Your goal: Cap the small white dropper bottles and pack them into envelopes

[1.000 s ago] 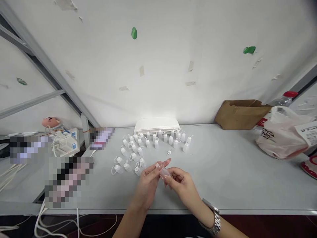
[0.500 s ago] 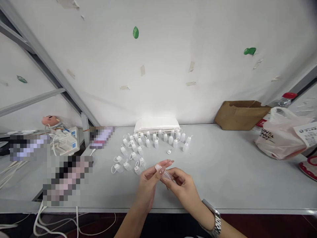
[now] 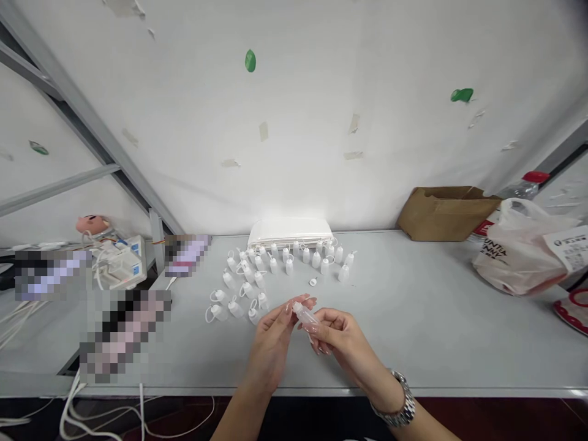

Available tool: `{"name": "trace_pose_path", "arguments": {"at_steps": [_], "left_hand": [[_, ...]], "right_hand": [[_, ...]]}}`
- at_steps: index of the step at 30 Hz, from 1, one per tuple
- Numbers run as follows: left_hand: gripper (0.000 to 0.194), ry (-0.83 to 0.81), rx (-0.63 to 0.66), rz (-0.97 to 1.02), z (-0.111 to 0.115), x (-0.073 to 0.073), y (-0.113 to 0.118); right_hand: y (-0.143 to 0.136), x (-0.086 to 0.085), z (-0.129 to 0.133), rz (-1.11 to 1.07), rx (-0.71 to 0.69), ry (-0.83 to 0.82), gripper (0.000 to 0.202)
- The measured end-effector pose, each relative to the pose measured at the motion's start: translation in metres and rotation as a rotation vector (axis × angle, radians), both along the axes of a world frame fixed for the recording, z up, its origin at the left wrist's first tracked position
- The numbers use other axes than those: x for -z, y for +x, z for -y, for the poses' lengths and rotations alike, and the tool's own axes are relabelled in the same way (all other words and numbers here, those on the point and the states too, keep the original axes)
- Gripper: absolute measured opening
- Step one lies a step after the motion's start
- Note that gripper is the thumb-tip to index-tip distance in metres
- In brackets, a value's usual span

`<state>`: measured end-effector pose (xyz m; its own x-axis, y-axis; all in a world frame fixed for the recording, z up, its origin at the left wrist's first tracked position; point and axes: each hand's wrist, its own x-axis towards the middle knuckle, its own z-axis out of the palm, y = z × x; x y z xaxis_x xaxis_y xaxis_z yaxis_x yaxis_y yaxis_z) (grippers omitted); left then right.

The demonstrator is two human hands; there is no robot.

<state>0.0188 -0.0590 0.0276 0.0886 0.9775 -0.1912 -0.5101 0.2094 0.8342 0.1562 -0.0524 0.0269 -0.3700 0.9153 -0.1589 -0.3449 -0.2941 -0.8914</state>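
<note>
A small translucent bottle (image 3: 307, 315) lies tilted between my two hands above the front half of the grey table. My right hand (image 3: 337, 331) has its fingers wrapped round the bottle's body. At the bottle's white top, my left hand (image 3: 274, 335) pinches with thumb and fingers. Beyond my hands, several similar white bottles (image 3: 289, 266) with looped straps stand in loose rows. Some at the left (image 3: 218, 313) lean or lie over. A single small white cap (image 3: 313, 282) rests apart on the table.
White stacked sheets or trays (image 3: 289, 230) lie against the wall. At the right are a brown paper bag (image 3: 445, 214), a plastic bag (image 3: 509, 263) and a red-capped bottle (image 3: 528, 185). White cables (image 3: 142, 407), a white device (image 3: 122, 263) and blurred-out items occupy the left.
My right hand has turned and shifted its grip, showing more of the bottle's body. The fingertips of my left hand have moved slightly at the bottle's top.
</note>
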Motion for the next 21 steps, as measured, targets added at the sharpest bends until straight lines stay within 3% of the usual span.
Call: {"name": "trace_pose_path", "arguments": {"at_steps": [5,9,17,21], "left_hand": [[0.023,-0.045,-0.046,0.006,-0.002,0.003,0.000],[0.021,-0.031,-0.055,0.023,-0.002,0.003,0.002],[0.023,0.024,0.025,-0.096,0.001,-0.002,0.002],[0.021,0.051,0.089,-0.153,0.001,-0.007,0.001]], "right_hand": [[0.001,0.004,0.002,0.200,0.045,0.112,0.024],[-0.001,0.008,0.009,0.419,0.177,0.326,0.015],[-0.006,0.015,0.019,0.659,0.367,0.794,0.007],[-0.008,0.015,0.022,0.707,0.404,0.936,0.009]]}}
